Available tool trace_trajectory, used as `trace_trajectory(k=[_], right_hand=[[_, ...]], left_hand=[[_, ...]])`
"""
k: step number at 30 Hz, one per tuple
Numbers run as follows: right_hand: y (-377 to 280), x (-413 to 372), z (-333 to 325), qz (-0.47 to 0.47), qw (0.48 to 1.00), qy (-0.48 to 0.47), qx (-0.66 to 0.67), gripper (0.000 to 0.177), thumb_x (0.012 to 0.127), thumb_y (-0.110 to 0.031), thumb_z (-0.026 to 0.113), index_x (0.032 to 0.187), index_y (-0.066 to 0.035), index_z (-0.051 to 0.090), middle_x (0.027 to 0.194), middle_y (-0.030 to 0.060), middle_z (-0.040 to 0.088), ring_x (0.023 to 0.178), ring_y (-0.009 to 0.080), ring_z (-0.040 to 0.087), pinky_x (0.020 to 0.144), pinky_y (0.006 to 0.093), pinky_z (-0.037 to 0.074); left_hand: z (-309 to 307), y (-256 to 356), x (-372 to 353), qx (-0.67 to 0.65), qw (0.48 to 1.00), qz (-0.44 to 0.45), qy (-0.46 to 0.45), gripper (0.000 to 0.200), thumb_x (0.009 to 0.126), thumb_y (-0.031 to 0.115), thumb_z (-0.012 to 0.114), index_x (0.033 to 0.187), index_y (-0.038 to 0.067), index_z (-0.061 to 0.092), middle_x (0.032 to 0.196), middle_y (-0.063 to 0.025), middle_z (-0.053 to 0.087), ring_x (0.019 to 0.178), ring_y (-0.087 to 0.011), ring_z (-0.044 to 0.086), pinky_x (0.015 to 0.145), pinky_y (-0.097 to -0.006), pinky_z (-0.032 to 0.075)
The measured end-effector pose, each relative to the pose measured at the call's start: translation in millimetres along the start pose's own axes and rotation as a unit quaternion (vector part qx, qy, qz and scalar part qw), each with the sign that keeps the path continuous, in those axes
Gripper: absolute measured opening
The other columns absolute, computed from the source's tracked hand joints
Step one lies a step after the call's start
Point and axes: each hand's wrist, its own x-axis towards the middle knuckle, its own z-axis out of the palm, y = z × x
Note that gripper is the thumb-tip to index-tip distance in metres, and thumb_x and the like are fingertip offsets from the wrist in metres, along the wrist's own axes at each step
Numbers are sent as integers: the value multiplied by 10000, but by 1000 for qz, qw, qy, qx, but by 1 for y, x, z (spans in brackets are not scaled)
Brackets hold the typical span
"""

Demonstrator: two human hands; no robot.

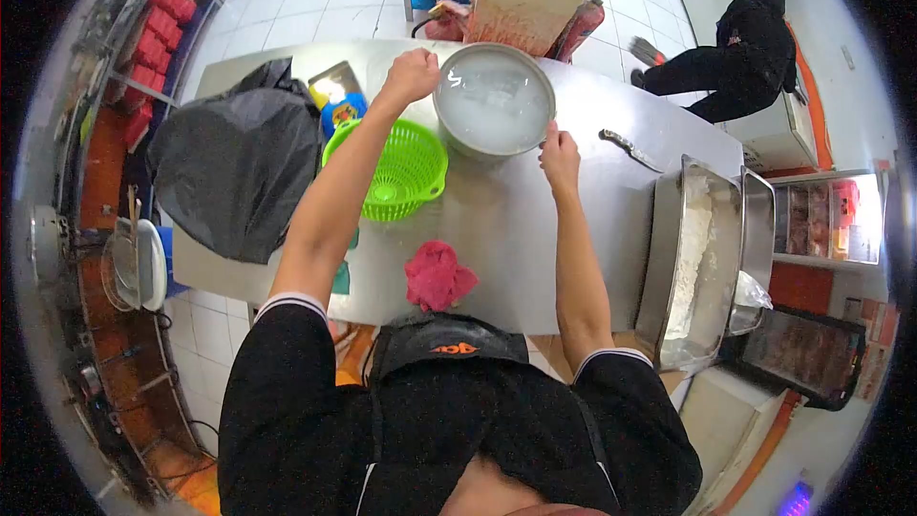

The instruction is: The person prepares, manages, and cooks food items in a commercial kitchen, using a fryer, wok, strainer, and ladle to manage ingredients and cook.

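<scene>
Steel table, tiled floor beyond. Near edge: crumpled pink cloth. Farther: green colander. Toward far edge: round pot, cloudy liquid inside; left hand fisted at left rim, right hand curled around right side. Background: person in black.

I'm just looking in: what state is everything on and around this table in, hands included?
Metal pot: uncovered, holding cloudy whitish liquid
Left hand: closed at the pot's left rim
Right hand: gripping the pot's right side
Green colander: upright, uncovered
Pink cloth: crumpled
Knife: lying flat, unheld
Black plastic bag: wrinkled; contents hidden
Deep steel pan: uncovered, holding white powdery material
</scene>
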Motion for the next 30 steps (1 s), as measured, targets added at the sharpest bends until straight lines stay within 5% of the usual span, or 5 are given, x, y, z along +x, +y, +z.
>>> trace_trajectory(k=[5,11,22,30], right_hand=[[2,12,13,-80,995,36,-53,440,938,-351,447,813,49,581,822,296,615,810,466,593,723,504,442],[11,10,20,-151,985,78,17,351,929,-252,464,747,37,543,716,286,579,690,479,568,617,525,421],[-17,-63,-84,-158,973,149,79,349,933,-237,486,710,32,505,622,253,531,559,428,525,534,465,408],[-15,-224,-183,-99,957,269,41,357,943,-223,476,702,41,496,606,239,505,537,390,506,518,437,388]], left_hand=[[20,-2,23,-5,997,11,-75,425,908,393,473,940,11,655,979,-231,649,947,-423,600,866,-473,468],[40,-21,23,-11,985,164,49,255,898,224,546,786,-2,580,724,-250,587,701,-435,587,635,-475,470],[-25,102,-46,-95,977,187,31,224,902,178,567,790,-16,576,651,-182,572,580,-269,571,576,-383,451],[-48,197,-153,-153,946,283,-34,260,908,206,565,799,-29,585,664,-175,589,592,-265,572,587,-374,451]])
